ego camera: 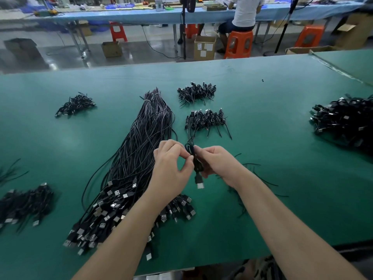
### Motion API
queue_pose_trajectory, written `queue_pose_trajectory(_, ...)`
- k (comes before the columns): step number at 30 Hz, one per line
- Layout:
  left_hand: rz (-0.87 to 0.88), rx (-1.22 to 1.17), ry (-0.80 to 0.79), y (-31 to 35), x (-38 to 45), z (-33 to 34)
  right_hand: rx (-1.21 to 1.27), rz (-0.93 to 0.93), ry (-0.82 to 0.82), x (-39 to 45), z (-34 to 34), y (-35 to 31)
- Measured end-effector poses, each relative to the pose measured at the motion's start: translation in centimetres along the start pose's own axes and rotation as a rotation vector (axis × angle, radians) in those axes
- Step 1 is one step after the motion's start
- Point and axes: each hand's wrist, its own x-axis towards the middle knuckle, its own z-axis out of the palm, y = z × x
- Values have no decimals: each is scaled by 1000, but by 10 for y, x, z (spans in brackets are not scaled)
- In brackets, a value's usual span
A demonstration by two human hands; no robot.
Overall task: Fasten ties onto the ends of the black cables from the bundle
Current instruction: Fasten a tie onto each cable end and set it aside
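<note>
A folded black cable (195,162) with a silver USB plug hanging at its lower end is held above the green table (272,122). My right hand (218,164) grips the coil from the right. My left hand (171,164) pinches at the coil's middle with thumb and forefinger; whether a tie sits there I cannot tell. The big bundle of long black cables (141,154) lies to the left, plugs fanned out toward me. Loose thin black ties (262,178) lie on the table right of my right wrist.
Piles of coiled finished cables lie at the centre back (196,91), centre (205,120), back left (74,105), near left (24,203) and far right (345,120). Beyond the table are orange stools, cardboard boxes and a seated person (244,15).
</note>
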Motion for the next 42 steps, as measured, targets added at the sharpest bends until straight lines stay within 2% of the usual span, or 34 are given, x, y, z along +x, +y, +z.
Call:
queue_pose_trajectory(2, -117, -41, 16, -3, 1, 0, -202, -125, 92, 2, -4, 2)
queue_pose_trajectory(3, -231, -110, 11, -5, 2, 0, -321, -175, 124, 2, -7, 3)
queue_pose_trajectory(5, -480, -313, 14, -8, 6, 0, -481, -291, 121, 1, -10, 7)
queue_pose_trajectory(7, -638, -475, 10, -9, 9, 2, -519, -439, 76, -3, -8, 9)
queue_pose_trajectory(9, -637, -485, -9, -11, 8, 5, -506, -531, 77, -2, -5, 14)
queue_pose_trajectory(11, -590, -432, -27, -11, 7, 6, -484, -538, 116, -2, 0, 15)
queue_pose_trajectory(15, -431, -232, -86, -12, 6, 1, -512, -333, 106, -3, 1, 10)
queue_pose_trajectory(18, -271, -152, -103, -10, 5, -3, -332, -220, 33, -2, 3, 7)
queue_pose_trajectory(21, -203, -163, -86, -10, 4, -3, -170, -165, -25, 0, 6, 7)
queue_pose_trajectory(25, -179, -178, -103, -15, 3, -2, -123, -157, -85, 2, 5, 8)
queue_pose_trajectory(28, -224, -197, -85, -20, 3, 2, -133, -167, -58, 5, 5, 10)
queue_pose_trajectory(30, -341, -267, -75, -23, 3, 6, -150, -178, -14, 7, 5, 12)
queue_pose_trajectory(34, -599, -604, -211, -24, 0, 14, -161, -179, 149, 12, 3, 15)
queue_pose_trajectory(38, -582, -523, -387, -29, -9, 21, -163, -173, 287, 18, 4, 21)
queue_pose_trajectory(42, -629, -484, -324, -32, -7, 27, -210, -132, 294, 27, 7, 29)
